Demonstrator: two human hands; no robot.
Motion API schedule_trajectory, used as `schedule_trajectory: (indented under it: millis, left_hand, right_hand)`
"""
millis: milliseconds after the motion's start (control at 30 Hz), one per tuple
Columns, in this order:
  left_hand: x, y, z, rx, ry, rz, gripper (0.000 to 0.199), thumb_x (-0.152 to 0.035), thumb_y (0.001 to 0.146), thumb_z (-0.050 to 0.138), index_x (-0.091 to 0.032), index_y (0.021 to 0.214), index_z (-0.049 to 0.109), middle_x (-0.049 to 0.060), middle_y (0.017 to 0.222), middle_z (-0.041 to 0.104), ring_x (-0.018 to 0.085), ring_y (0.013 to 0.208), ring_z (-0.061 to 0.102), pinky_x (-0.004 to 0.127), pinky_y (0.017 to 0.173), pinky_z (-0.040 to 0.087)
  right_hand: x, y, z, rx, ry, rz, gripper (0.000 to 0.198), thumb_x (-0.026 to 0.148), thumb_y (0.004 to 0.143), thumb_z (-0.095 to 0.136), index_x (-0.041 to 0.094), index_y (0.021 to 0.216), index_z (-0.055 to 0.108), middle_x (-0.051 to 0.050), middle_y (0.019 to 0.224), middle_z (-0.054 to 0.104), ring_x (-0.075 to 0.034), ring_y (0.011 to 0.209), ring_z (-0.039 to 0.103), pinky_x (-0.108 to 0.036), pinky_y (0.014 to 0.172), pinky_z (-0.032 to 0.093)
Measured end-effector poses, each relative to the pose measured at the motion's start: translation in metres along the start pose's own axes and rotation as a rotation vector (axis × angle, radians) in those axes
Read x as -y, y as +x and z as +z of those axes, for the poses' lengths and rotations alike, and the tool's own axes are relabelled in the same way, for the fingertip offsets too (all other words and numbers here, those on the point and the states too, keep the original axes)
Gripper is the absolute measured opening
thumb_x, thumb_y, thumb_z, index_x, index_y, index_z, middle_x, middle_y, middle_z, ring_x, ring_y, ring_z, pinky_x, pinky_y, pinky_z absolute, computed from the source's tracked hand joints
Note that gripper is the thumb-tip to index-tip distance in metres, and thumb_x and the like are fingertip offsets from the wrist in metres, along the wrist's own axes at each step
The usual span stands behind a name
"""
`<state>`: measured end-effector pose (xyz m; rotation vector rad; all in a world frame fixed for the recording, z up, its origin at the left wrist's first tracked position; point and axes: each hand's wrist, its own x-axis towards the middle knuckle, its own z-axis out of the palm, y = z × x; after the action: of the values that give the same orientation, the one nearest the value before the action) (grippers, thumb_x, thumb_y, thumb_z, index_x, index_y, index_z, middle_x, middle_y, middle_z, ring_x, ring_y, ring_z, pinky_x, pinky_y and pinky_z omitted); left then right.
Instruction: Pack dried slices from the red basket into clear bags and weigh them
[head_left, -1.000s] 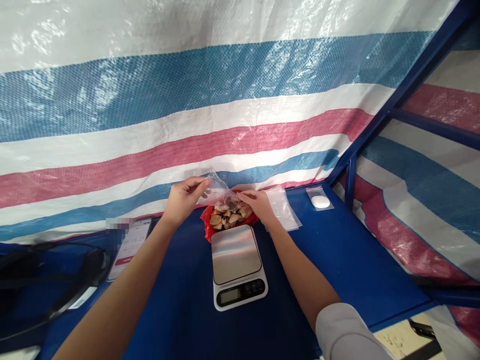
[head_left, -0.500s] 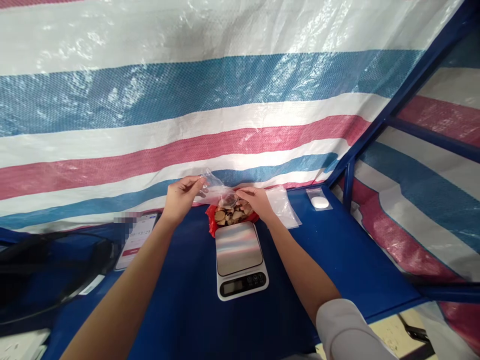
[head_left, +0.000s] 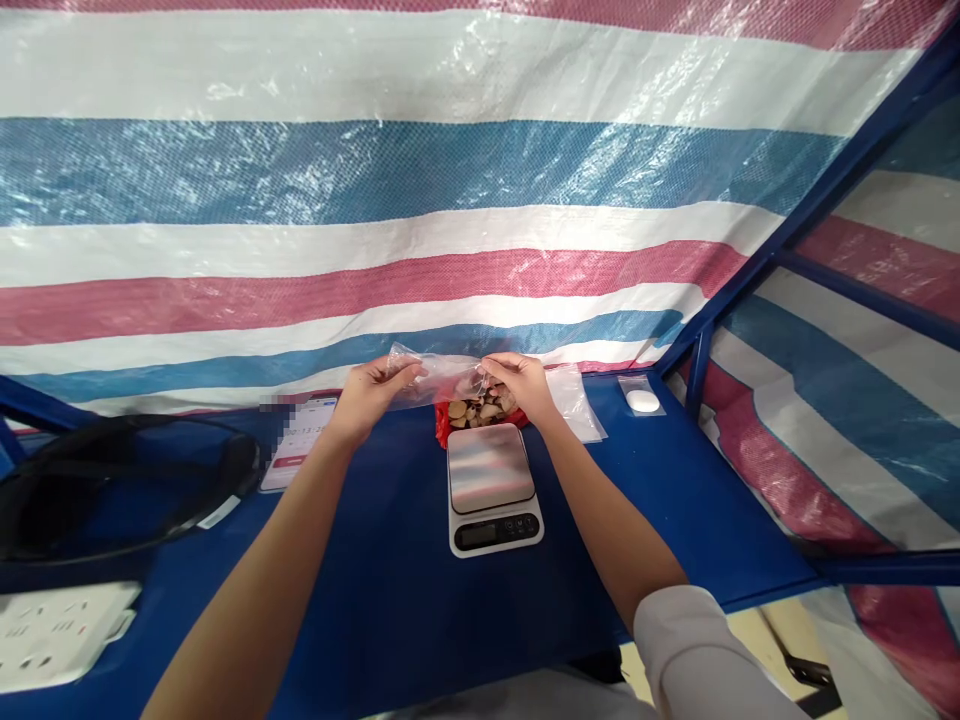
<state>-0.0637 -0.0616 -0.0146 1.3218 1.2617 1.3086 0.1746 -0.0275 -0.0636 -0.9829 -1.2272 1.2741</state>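
A clear plastic bag is stretched sideways between my two hands. My left hand pinches its left end, and my right hand pinches the other end. Just below and behind the bag lies a red plastic bag full of brownish dried slices, partly covered by the clear bag and my right hand. Nearer to me stands a white kitchen scale with a shiny, bare plate and a dark display.
More clear bags lie right of my right hand. A small bag with a white object sits farther right. On the left are a phone, a black ring-shaped item with a cable and a white power strip. Striped sheeting rises behind the blue table.
My hands have pulled the clear bag out straighter and flatter over the dried slices. The view has shifted, so more of the left side shows. The scale's display looks darker.
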Motion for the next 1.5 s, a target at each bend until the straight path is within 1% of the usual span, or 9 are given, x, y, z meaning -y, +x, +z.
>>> schedule_trajectory:
  millis: [333, 600, 767, 900, 1033, 1133, 1200, 1400, 1500]
  left_hand:
    - [0.040, -0.044, 0.040, -0.081, -0.455, -0.056, 0.039, -0.044, 0.061, 0.095, -0.015, 0.082, 0.080, 0.006, 0.084, 0.079, 0.017, 0.072, 0.071, 0.028, 0.071, 0.059]
    - [0.065, -0.068, 0.066, -0.119, -0.664, -0.199, 0.041, -0.037, 0.056, 0.098, -0.015, 0.084, 0.078, 0.006, 0.086, 0.078, 0.017, 0.078, 0.073, 0.027, 0.072, 0.059]
    - [0.074, -0.076, 0.048, -0.073, -0.531, -0.233, 0.045, -0.039, 0.056, 0.098, -0.014, 0.088, 0.079, 0.006, 0.087, 0.079, 0.017, 0.077, 0.072, 0.029, 0.076, 0.059]
    - [0.059, -0.069, 0.030, 0.009, -0.301, -0.227, 0.050, -0.048, 0.060, 0.095, -0.015, 0.095, 0.080, 0.008, 0.089, 0.080, 0.020, 0.079, 0.071, 0.032, 0.078, 0.058]
    - [0.030, -0.054, 0.031, 0.252, 0.036, -0.157, 0.048, -0.048, 0.064, 0.092, -0.019, 0.101, 0.082, 0.008, 0.097, 0.081, 0.022, 0.082, 0.071, 0.029, 0.072, 0.054]
    - [0.018, -0.044, 0.043, 0.464, 0.114, -0.114, 0.035, -0.047, 0.068, 0.089, -0.020, 0.089, 0.083, 0.006, 0.085, 0.079, 0.019, 0.071, 0.067, 0.025, 0.060, 0.048]
    - [0.020, -0.042, 0.050, 0.501, 0.108, -0.096, 0.032, -0.049, 0.071, 0.087, -0.019, 0.083, 0.082, 0.005, 0.077, 0.076, 0.017, 0.062, 0.063, 0.025, 0.054, 0.043]
    - [0.046, -0.049, 0.061, 0.272, -0.093, -0.109, 0.038, -0.050, 0.068, 0.089, -0.017, 0.085, 0.081, 0.007, 0.076, 0.075, 0.018, 0.064, 0.065, 0.028, 0.059, 0.047]
    - [0.056, -0.057, 0.072, 0.139, -0.235, -0.110, 0.040, -0.050, 0.064, 0.092, -0.016, 0.080, 0.077, 0.005, 0.074, 0.075, 0.016, 0.064, 0.066, 0.029, 0.065, 0.052]
  right_hand:
    - [-0.017, -0.044, -0.008, -0.181, -0.042, -0.157, 0.045, 0.051, 0.071, 0.085, 0.022, 0.104, 0.081, -0.005, 0.099, 0.081, -0.027, 0.097, 0.077, -0.042, 0.093, 0.063]
    - [-0.025, -0.062, -0.022, -0.141, -0.059, -0.179, 0.038, 0.052, 0.069, 0.087, 0.025, 0.095, 0.084, -0.002, 0.084, 0.081, -0.026, 0.084, 0.078, -0.045, 0.088, 0.065]
    - [-0.018, -0.066, -0.037, -0.042, -0.141, -0.113, 0.032, 0.050, 0.075, 0.083, 0.024, 0.095, 0.084, -0.002, 0.082, 0.080, -0.022, 0.080, 0.075, -0.040, 0.083, 0.064]
    - [-0.013, -0.065, -0.042, 0.022, -0.153, -0.092, 0.036, 0.047, 0.071, 0.087, 0.022, 0.096, 0.084, -0.003, 0.081, 0.080, -0.021, 0.076, 0.074, -0.040, 0.083, 0.063]
    - [0.000, -0.063, -0.038, 0.216, -0.274, -0.138, 0.029, 0.049, 0.077, 0.082, 0.023, 0.090, 0.084, -0.003, 0.077, 0.078, -0.022, 0.077, 0.073, -0.040, 0.079, 0.063]
    - [0.006, -0.061, -0.034, 0.306, -0.348, -0.189, 0.026, 0.050, 0.079, 0.080, 0.025, 0.087, 0.085, -0.004, 0.081, 0.078, -0.026, 0.085, 0.074, -0.043, 0.082, 0.063]
    - [0.006, -0.059, -0.034, 0.292, -0.347, -0.191, 0.028, 0.050, 0.076, 0.083, 0.026, 0.090, 0.084, -0.004, 0.086, 0.080, -0.028, 0.090, 0.075, -0.046, 0.087, 0.063]
    - [-0.007, -0.057, -0.039, 0.077, -0.224, -0.199, 0.030, 0.047, 0.073, 0.084, 0.024, 0.093, 0.083, -0.004, 0.097, 0.081, -0.025, 0.095, 0.075, -0.041, 0.092, 0.063]
    - [-0.017, -0.059, -0.041, -0.047, -0.132, -0.174, 0.036, 0.047, 0.070, 0.086, 0.023, 0.097, 0.082, -0.005, 0.104, 0.080, -0.024, 0.097, 0.075, -0.036, 0.083, 0.064]
